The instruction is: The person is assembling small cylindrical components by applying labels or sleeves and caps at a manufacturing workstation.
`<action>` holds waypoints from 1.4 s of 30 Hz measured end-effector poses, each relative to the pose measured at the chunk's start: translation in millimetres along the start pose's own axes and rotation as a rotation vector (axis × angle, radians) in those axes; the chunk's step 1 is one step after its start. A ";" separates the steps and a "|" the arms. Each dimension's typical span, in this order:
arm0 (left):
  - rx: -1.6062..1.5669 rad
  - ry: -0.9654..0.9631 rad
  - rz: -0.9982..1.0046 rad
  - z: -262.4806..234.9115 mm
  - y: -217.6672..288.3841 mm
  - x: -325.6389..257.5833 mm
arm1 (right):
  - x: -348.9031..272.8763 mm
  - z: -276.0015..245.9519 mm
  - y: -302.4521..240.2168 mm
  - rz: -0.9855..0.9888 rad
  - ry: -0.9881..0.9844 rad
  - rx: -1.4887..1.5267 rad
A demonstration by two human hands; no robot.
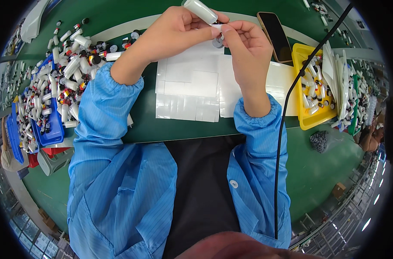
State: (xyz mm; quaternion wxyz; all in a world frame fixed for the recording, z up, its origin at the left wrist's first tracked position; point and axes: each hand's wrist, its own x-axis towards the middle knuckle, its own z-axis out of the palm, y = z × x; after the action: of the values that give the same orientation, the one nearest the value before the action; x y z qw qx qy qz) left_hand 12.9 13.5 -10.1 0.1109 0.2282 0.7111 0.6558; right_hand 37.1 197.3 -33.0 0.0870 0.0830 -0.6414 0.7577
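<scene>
Both hands meet over the far part of the bench. My left hand point(175, 31) is closed, thumb and fingers around a white cylindrical bottle point(201, 11) tilted up to the left. With thumb and fingers pinched, my right hand point(251, 54) touches a small white piece point(217, 26) at the bottle's lower end; whether it is a label or part of the bottle, I cannot tell. A round grey cap-like part point(218, 42) shows just below the fingertips. Under the hands lie glossy white sheets point(187, 105), overlapping one another.
A big heap of white bottles point(71, 67) with dark and coloured ends spreads at left, spilling over blue trays point(53, 127). At right are a black phone point(275, 36) and a yellow tray point(308, 121) of bottles. A black cable point(287, 103) hangs across the right side.
</scene>
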 end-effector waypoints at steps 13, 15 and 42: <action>-0.047 -0.014 0.077 6.0 14.5 -4.2 | 6.6 -17.8 3.9 0.577 -0.265 0.702; -0.202 -0.045 0.077 2.7 17.4 -4.4 | 1.8 -12.4 2.3 0.479 -0.172 0.639; 1.141 0.736 -0.514 -338.3 -130.9 91.6 | -45.8 4.0 -19.4 -0.234 -0.715 -1.057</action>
State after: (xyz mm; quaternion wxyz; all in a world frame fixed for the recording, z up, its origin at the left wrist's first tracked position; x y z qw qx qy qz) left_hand -245.0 -246.4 -86.8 -0.1215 -0.1592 0.9649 0.1701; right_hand 86.2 195.3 -24.6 -0.0209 0.3456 -0.9039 0.2511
